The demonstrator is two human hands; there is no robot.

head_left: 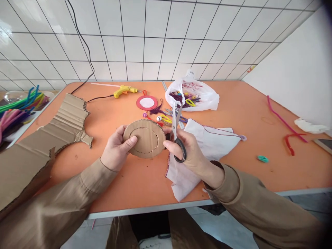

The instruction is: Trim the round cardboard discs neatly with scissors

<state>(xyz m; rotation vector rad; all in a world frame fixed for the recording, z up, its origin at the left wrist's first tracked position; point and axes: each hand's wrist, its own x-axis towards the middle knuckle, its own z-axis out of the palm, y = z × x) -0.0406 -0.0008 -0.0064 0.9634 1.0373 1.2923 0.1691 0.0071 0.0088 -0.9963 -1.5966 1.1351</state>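
My left hand [118, 147] grips the left edge of a round cardboard disc [145, 140], thumb on top. A smaller ring is scored or cut into the disc's face. Scissors [176, 126] with black handles are in my right hand [190, 150], their blades apart and pointing up. The fingers of that hand also touch the disc's right edge. Beneath my right hand lies a white cloth [215, 138] with dark red stitching along its border. Just beyond the disc are a red ring with a white centre [147, 102], a purple tassel [157, 110] and a pink bell [144, 114].
A yellow glue gun [126, 91] with a black cord lies at the back left. Torn cardboard [49, 135] covers the left side. A white plastic bag [204, 95] of craft bits stands behind. Pipe cleaners [285, 117] and a green piece [263, 158] lie on the right.
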